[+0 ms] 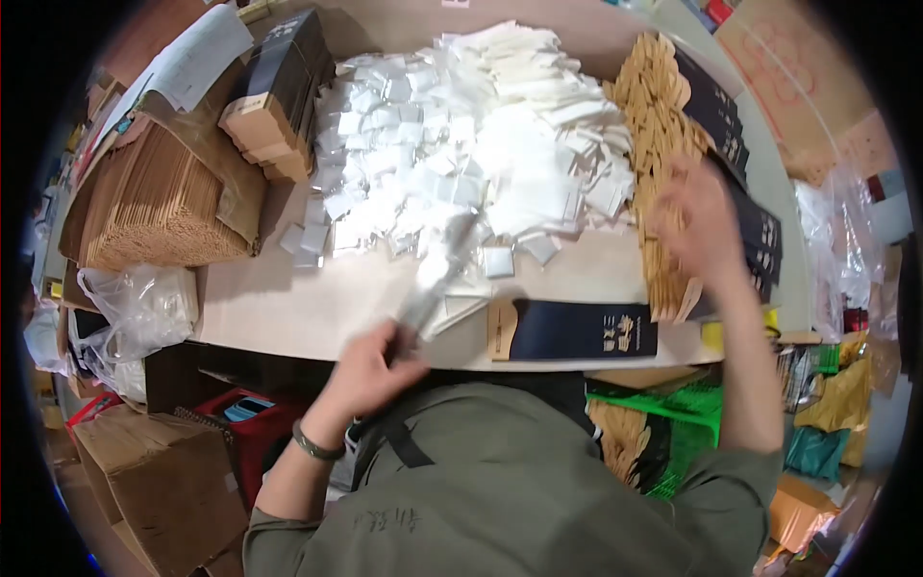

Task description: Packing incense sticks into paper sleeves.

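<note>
Gripping a blurred stack of white packets [437, 279], the left hand [370, 370] sits at the near edge of the table [279, 308], its fingers curled shut around the lower end of the stack. The stack angles up and away from this grip toward the large heap of white packets [461, 144], which lies beyond the hand across the middle of the table. A dark bracelet [315, 447] circles the left wrist just below the grip.

Head view, right side: the right hand [697, 226] is raised over a row of flat tan-and-navy cartons [673, 144] standing on edge. The hand is motion-blurred; its fingers appear loosely spread, touching or just above the carton edges, and whether they pinch one cannot be told.

Between the two hands, near the table's front edge, one flat navy carton with a tan end [572, 330] lies on its side, just right of the left grip and below the right hand.

Left of the left grip and well apart from it lies a thick bundle of tan cartons [154, 207], with a smaller stack of navy-and-tan cartons [274, 91] beyond. Brown cardboard boxes [159, 476] stand on the floor below.
</note>
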{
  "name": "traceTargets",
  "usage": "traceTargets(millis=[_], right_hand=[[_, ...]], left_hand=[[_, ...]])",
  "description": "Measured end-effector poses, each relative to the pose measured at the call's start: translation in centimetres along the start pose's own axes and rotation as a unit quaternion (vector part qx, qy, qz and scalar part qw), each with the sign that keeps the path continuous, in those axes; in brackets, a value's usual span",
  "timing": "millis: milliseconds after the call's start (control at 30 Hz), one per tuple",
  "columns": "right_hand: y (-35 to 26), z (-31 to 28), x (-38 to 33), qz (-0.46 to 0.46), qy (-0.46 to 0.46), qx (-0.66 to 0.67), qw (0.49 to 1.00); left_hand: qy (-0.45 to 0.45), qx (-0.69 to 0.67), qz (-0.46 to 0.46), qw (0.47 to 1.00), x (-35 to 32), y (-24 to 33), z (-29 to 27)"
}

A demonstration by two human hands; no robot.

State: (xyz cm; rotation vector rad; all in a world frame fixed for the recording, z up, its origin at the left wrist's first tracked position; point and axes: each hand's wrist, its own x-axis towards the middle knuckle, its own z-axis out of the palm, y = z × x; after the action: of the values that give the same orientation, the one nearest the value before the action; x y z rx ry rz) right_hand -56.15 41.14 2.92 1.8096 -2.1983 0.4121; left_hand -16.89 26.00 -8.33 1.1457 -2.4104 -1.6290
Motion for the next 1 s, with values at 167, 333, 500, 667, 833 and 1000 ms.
traceTargets(millis=[167, 333, 500, 667, 833, 1000], right_hand=[[-10.6, 10.6, -7.4, -0.144, -0.187, 0.268, 0.934], [-15.0, 9.9, -7.2, -0.013, -0.108, 0.286, 0.952], [-16.1, 11.4, -6.3, 0.115, -0.242, 0.178, 0.947], [-16.3, 13.3, -5.8, 0.151, -0.203, 0.215, 0.943], [-19.1, 12.3, -4.9, 0.159, -0.238, 0.328, 0.900], [-19.6, 11.9, -2.9, 0.063, -0.211, 0.354, 0.909]], left_hand=[[-0.175, -0.093, 0.226, 0.954, 0.7, 4.0, 5.8], [-0.140, -0.037, -0.025, 0.989, -0.1, 3.5, 2.6], [0.213, 0.225, 0.065, 0.949, -1.2, -2.0, 1.0], [0.123, 0.244, 0.073, 0.959, -2.3, -1.2, -0.8], [0.019, 0.286, 0.161, 0.944, -1.5, -0.7, -2.8], [0.092, 0.276, 0.245, 0.925, 1.4, -0.9, -3.4]])
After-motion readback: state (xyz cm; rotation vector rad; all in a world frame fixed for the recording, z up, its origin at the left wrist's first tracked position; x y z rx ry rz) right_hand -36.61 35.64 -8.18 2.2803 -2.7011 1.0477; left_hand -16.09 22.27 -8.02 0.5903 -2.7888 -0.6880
